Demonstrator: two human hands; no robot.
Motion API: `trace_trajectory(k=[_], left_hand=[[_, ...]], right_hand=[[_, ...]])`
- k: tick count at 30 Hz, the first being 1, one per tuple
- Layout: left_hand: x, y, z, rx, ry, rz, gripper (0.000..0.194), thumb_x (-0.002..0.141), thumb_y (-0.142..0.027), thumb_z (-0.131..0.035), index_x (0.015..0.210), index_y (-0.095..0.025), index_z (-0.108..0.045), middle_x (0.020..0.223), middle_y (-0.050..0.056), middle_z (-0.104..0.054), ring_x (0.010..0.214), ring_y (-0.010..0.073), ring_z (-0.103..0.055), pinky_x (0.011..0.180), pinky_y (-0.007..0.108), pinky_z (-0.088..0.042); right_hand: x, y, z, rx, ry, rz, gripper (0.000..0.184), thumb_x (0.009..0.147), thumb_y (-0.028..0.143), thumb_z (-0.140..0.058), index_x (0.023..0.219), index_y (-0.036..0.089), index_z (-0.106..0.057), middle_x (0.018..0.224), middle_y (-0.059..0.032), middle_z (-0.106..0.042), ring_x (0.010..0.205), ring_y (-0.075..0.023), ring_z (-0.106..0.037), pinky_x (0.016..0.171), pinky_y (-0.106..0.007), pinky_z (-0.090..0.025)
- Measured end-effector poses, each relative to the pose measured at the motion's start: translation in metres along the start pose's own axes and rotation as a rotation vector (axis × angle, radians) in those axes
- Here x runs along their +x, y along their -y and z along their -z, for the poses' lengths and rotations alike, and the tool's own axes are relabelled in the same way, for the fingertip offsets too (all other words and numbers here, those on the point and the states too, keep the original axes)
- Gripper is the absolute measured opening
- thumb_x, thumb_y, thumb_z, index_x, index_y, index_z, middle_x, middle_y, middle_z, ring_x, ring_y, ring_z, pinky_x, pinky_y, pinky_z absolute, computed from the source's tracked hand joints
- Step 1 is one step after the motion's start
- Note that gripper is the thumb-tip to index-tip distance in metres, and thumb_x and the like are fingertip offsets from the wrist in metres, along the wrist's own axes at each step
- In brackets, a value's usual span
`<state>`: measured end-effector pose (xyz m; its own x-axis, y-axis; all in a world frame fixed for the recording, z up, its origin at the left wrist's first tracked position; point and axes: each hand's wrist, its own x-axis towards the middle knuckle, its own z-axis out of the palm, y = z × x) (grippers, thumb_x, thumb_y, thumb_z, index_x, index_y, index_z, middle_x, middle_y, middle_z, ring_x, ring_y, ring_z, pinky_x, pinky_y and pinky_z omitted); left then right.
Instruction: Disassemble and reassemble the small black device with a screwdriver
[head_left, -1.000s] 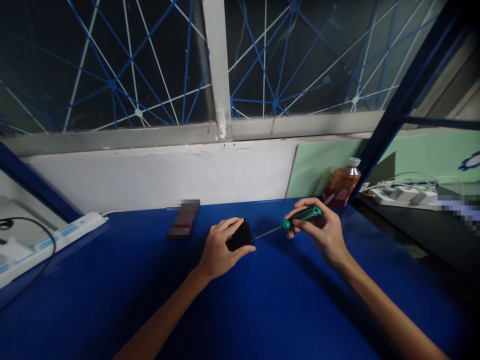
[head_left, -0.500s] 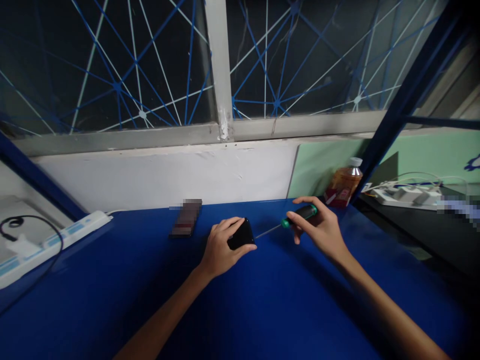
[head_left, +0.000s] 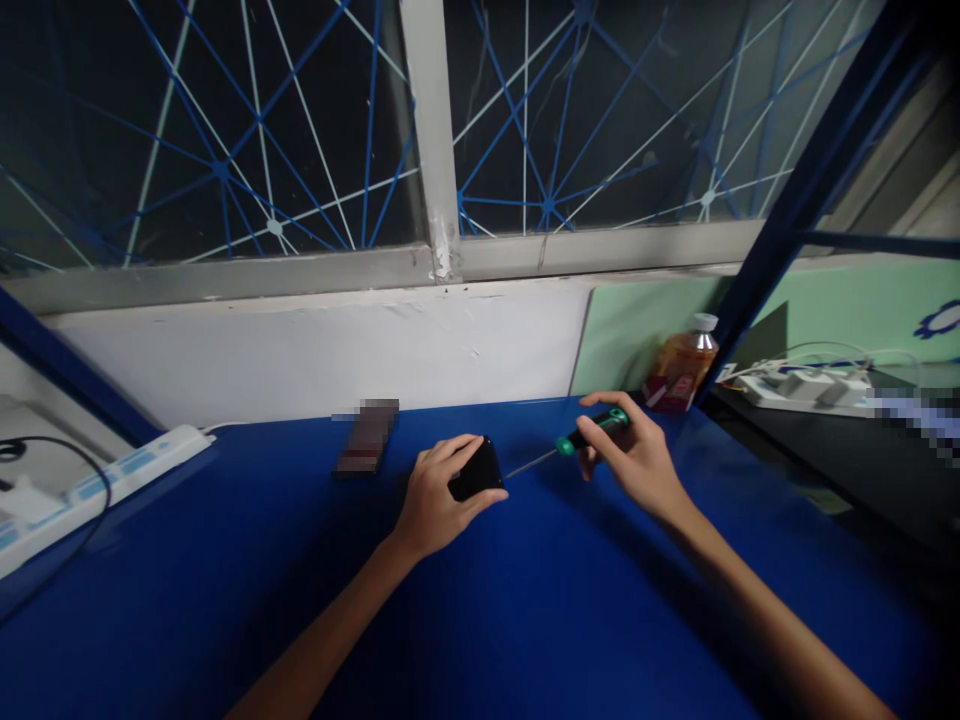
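Within left hand (head_left: pixel 435 505), black object (head_left: pixel 480 472), in right hand (head_left: pixel 646 462), green-handled screwdriver (head_left: pixel 566 445)

1. We see the left hand (head_left: pixel 431 505) bare, with slim fingers (head_left: pixel 452 456) and a slender, slightly tapering thumb (head_left: pixel 484 501).
2. We see the right hand (head_left: pixel 637 458) bare too, of the same narrow build, its thumb (head_left: pixel 600 440) equally slim.
3. Both our wrists are uncovered and thin.
4. Our left forearm (head_left: pixel 345 615) is bare down to the lower edge of view, smooth in outline, broadening gently from the wrist.
5. Our right forearm (head_left: pixel 757 595) matches it, though blur and dim light may hide small marks from us.
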<state>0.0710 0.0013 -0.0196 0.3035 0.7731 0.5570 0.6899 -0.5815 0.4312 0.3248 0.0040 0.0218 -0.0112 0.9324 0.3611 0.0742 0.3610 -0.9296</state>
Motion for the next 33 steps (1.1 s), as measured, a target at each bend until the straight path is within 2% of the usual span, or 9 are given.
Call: trace_trajectory(k=[5,10,12,17,20,24,26,30,33], left_hand=[[0.0009,-0.001,0.0004,0.008,0.0,0.002,0.058,0.074,-0.055,-0.068,0.122,-0.022,-0.058,0.121,0.011,-0.062,0.109,0.0308,-0.058,0.089,0.052,-0.047],[-0.0003,0.0003,-0.0003,0.016,0.003,-0.007,0.058,0.075,-0.055,-0.067,0.123,-0.024,-0.057,0.123,0.011,-0.062,0.11,0.0304,-0.058,0.09,0.051,-0.046],[-0.0005,0.0002,-0.0002,0.015,0.008,-0.008,0.058,0.076,-0.055,-0.067,0.124,-0.024,-0.056,0.123,0.011,-0.062,0.11,0.0304,-0.058,0.089,0.051,-0.046],[0.0007,-0.0003,0.0005,0.002,-0.004,-0.006,0.058,0.074,-0.055,-0.068,0.122,-0.023,-0.058,0.121,0.011,-0.062,0.109,0.0309,-0.058,0.088,0.052,-0.047],[0.0008,0.0001,0.0002,-0.006,-0.005,-0.009,0.059,0.075,-0.055,-0.068,0.123,-0.023,-0.057,0.122,0.011,-0.062,0.109,0.031,-0.058,0.088,0.052,-0.047],[-0.0002,0.0002,-0.0005,-0.01,-0.003,-0.018,0.059,0.074,-0.055,-0.068,0.122,-0.023,-0.058,0.121,0.011,-0.062,0.108,0.031,-0.058,0.088,0.052,-0.047],[-0.0004,0.0003,-0.0008,-0.011,-0.013,-0.02,0.059,0.074,-0.055,-0.068,0.122,-0.023,-0.058,0.121,0.011,-0.063,0.108,0.0308,-0.059,0.087,0.052,-0.047],[0.0004,0.0,-0.0005,-0.013,-0.023,-0.021,0.058,0.074,-0.056,-0.068,0.121,-0.024,-0.058,0.12,0.011,-0.063,0.107,0.0307,-0.059,0.086,0.052,-0.047],[0.0014,-0.0011,0.0002,-0.013,-0.024,-0.02,0.058,0.073,-0.056,-0.069,0.12,-0.023,-0.059,0.119,0.011,-0.063,0.106,0.0305,-0.059,0.086,0.051,-0.048]], right_hand=[[-0.0003,0.0051,-0.0012,0.15,0.072,-0.019,0.039,0.079,0.038,-0.068,0.107,0.021,-0.047,0.089,-0.0046,-0.064,0.056,-0.0158,-0.063,0.048,-0.031,-0.054],[-0.0003,0.0029,-0.0018,-0.017,-0.028,0.052,0.036,0.076,0.036,-0.072,0.102,0.022,-0.052,0.061,0.0028,-0.06,0.046,-0.0146,-0.058,0.045,-0.028,-0.05],[-0.0001,0.0007,-0.0016,-0.105,-0.07,0.061,0.031,0.078,0.038,-0.069,0.101,0.022,-0.055,0.058,0.0032,-0.058,0.046,-0.0138,-0.057,0.046,-0.028,-0.049],[0.0004,0.0003,-0.0007,0.038,0.03,0.039,0.035,0.082,0.04,-0.064,0.107,0.022,-0.051,0.09,-0.0057,-0.065,0.061,-0.0158,-0.062,0.052,-0.031,-0.055],[0.0005,0.0001,0.0001,0.058,0.032,0.037,0.037,0.078,0.036,-0.07,0.107,0.022,-0.051,0.081,-0.003,-0.064,0.055,-0.0156,-0.061,0.048,-0.03,-0.053],[0.0,-0.0019,0.0014,-0.072,-0.038,0.055,0.031,0.078,0.035,-0.071,0.101,0.022,-0.055,0.06,0.0029,-0.059,0.046,-0.0142,-0.058,0.046,-0.028,-0.05],[-0.0005,-0.0016,0.0016,-0.052,-0.032,0.048,0.028,0.081,0.036,-0.066,0.103,0.022,-0.054,0.066,0.0015,-0.06,0.047,-0.0142,-0.059,0.047,-0.028,-0.05],[-0.0016,0.0008,0.0016,0.111,0.082,0.038,0.033,0.083,0.033,-0.064,0.11,0.024,-0.048,0.089,-0.004,-0.064,0.055,-0.0161,-0.064,0.049,-0.03,-0.053],[-0.0017,0.0011,0.0013,0.137,0.094,0.042,0.036,0.082,0.031,-0.065,0.111,0.024,-0.046,0.089,-0.004,-0.065,0.053,-0.0161,-0.064,0.047,-0.031,-0.052]])
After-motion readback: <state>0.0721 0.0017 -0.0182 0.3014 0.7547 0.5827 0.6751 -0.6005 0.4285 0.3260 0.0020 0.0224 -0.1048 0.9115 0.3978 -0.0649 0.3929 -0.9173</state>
